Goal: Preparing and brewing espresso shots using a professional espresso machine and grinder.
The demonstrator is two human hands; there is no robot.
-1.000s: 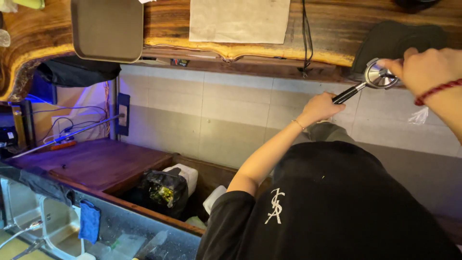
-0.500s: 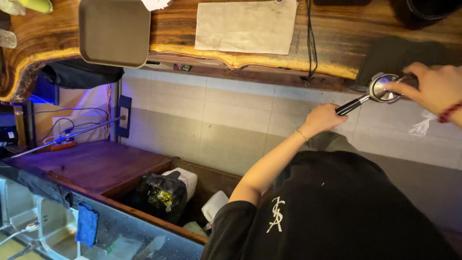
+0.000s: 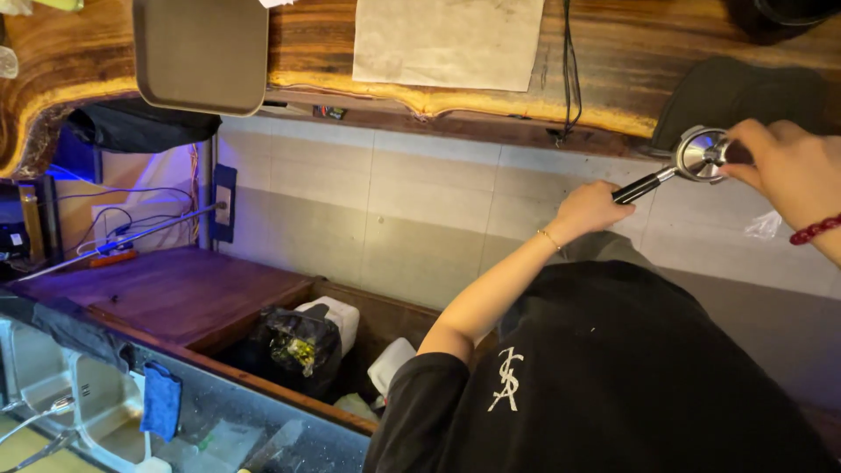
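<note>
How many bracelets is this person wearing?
2. A thin gold bracelet sits on the wrist of the left hand, which grips the portafilter by its handle. A red bead bracelet sits on the right hand's wrist. None else shows.

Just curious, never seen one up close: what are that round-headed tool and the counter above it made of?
The tool's round head looks like polished metal, likely steel: it is silvery and mirrors the light. Its handle, held in the left hand, is glossy black, perhaps plastic. The right hand touches the head. The counter looks like varnished wood: brown grain, wavy natural edge.
</note>
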